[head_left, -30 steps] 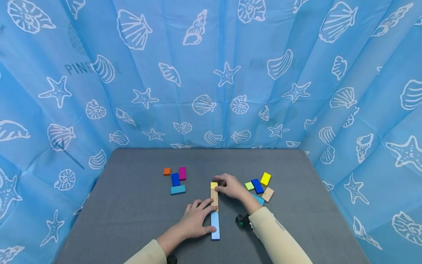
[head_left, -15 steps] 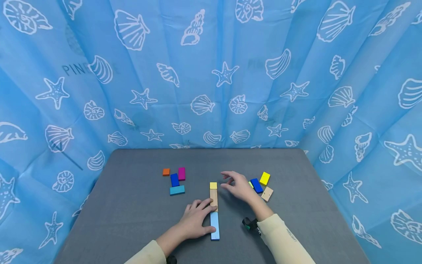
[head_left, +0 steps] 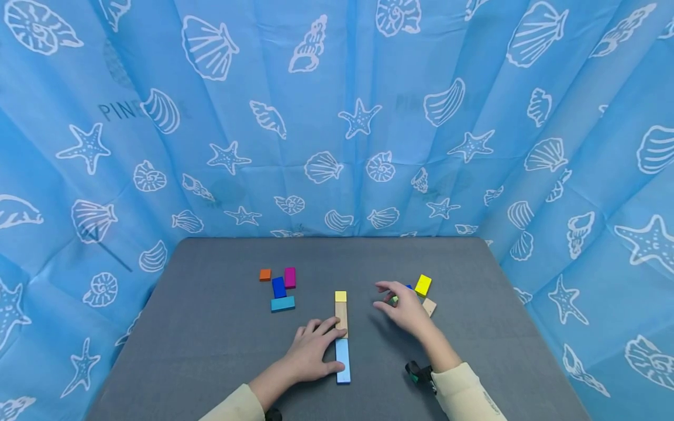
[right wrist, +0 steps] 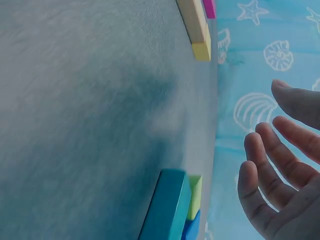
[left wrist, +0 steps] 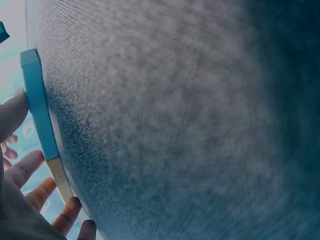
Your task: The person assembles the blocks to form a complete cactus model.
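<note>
A straight row of blocks runs away from the person: a light blue block [head_left: 343,356] nearest, then a plain wooden block [head_left: 341,309], then a small yellow block [head_left: 340,296] at the far end. My left hand [head_left: 310,354] rests along the row's left side, fingers spread, thumb on the light blue block and fingertips on the wooden one. Off to the right, my right hand [head_left: 406,310] hovers with fingers apart and nothing in them, partly over a small green block [head_left: 394,299]. Below that hand, the right wrist view shows a teal block [right wrist: 167,205] beside the green one.
Left of the row lie an orange block [head_left: 265,275], a magenta block [head_left: 290,278], a dark blue block [head_left: 278,287] and a teal block [head_left: 282,304]. Beyond the right hand are a bright yellow block [head_left: 423,285] and a wooden block [head_left: 429,306]. A blue curtain [head_left: 337,199] backs the grey table.
My right hand has let go of the small yellow block at the row's end and moved right, over the right-hand blocks. The left hand has stayed put on the row.
</note>
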The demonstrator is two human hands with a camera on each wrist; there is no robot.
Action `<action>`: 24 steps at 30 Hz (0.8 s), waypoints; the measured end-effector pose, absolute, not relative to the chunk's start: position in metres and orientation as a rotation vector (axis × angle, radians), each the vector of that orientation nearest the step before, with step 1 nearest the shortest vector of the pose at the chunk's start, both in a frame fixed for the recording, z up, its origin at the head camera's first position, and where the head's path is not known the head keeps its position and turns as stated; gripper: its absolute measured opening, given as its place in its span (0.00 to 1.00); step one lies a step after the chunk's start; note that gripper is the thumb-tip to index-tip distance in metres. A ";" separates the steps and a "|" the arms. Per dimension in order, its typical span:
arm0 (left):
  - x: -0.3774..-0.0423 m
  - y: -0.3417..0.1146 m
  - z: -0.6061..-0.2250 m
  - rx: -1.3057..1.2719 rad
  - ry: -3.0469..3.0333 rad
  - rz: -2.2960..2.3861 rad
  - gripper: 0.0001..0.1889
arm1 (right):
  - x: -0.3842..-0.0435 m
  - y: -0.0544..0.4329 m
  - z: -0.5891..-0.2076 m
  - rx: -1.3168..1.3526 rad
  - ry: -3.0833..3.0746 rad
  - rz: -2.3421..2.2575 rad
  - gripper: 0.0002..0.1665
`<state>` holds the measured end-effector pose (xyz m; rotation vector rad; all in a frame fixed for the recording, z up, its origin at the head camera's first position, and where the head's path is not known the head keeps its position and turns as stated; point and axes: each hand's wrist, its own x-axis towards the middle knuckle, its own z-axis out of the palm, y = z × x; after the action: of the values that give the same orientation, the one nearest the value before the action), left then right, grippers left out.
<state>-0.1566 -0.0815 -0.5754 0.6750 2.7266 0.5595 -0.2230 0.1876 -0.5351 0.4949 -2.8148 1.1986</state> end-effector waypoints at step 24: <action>-0.157 -0.082 -0.576 0.686 2.725 0.560 0.38 | -0.195 0.234 -0.554 0.164 -3.012 0.791 0.25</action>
<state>-0.1569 -0.0817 -0.5759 0.6857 2.7251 0.5597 -0.1949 0.2342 -0.5542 0.1643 -3.0124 0.7907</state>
